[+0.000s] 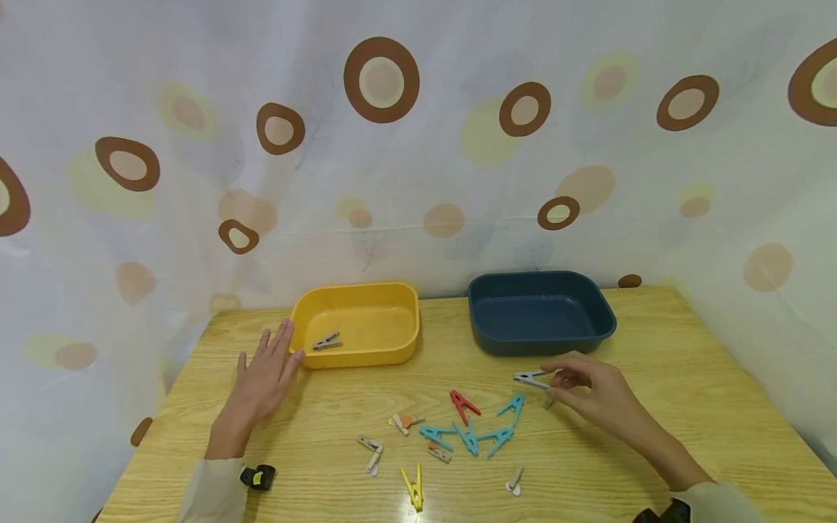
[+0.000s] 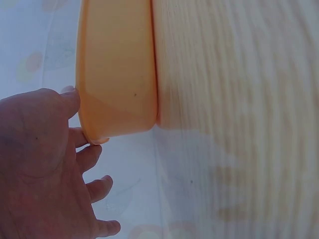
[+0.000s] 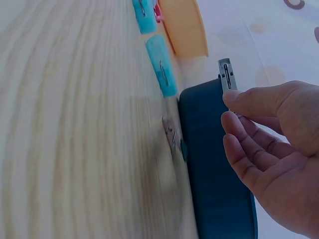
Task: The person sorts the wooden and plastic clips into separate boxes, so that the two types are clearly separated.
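Observation:
My right hand (image 1: pixel 588 388) pinches a grey clothespin (image 1: pixel 531 378) between thumb and fingers, just in front of the dark blue tray (image 1: pixel 543 347). In the right wrist view, the grey clothespin (image 3: pixel 227 74) overlaps the tray's rim. A small wooden clip (image 3: pixel 172 134) lies on the table below that hand, which partly covers it in the head view. Fingers extended, my left hand (image 1: pixel 261 378) touches the left rim of the yellow tray (image 1: pixel 366 358). Another grey clothespin (image 1: pixel 327 341) lies inside that tray.
Between my hands lie several turquoise clothespins (image 1: pixel 500 438), a red one (image 1: pixel 465 404) and a yellow one (image 1: pixel 414 488). Small wooden clips (image 1: pixel 439 453) are scattered among them on the wooden table (image 1: pixel 314 465). A patterned curtain (image 1: pixel 418 174) hangs behind both trays.

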`<state>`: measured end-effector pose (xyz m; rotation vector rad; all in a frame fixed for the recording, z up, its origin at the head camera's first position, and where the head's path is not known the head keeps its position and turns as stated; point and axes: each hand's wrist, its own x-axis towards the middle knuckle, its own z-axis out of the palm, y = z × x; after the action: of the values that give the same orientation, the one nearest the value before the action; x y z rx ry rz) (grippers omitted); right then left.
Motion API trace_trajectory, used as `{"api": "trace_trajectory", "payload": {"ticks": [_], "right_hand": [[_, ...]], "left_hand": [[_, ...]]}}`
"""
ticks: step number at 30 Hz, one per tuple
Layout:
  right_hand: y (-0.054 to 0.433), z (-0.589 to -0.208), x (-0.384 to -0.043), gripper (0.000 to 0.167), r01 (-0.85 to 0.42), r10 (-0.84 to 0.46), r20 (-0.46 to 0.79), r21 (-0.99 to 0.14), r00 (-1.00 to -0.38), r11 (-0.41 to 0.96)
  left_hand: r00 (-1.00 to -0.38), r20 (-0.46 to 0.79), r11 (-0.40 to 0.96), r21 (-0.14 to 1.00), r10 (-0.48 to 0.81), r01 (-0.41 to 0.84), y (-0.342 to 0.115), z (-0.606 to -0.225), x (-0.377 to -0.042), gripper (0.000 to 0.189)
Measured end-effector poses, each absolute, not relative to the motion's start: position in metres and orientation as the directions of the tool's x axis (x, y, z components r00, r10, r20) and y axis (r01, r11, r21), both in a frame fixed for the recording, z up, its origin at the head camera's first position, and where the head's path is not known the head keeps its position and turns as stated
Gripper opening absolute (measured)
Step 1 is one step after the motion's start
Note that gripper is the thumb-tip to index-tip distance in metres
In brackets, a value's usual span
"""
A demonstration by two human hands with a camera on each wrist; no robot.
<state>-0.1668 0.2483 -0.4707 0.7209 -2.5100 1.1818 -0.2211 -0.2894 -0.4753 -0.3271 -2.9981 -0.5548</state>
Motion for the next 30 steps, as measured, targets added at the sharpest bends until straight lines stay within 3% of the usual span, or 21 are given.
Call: {"api": "trace_trajectory", "payload": {"ticks": [17, 30], "right_hand": [[0.204, -0.454, -0.192, 0.029, -0.586, -0.346, 0.473, -0.653, -0.81, 0.479], [0.164, -0.448, -0.209, 0.029, -0.55, -0.323, 0.446, -0.708, -0.835, 0.443]], "left_hand": [[-0.974, 0.117, 0.911, 0.346, 0.195, 0.224, -0.291, -0.472, -0.219, 0.07], [-0.977, 0.103, 0.913, 0.347, 0.189, 0.214, -0.29, -0.472, -0.218, 0.071]]}}
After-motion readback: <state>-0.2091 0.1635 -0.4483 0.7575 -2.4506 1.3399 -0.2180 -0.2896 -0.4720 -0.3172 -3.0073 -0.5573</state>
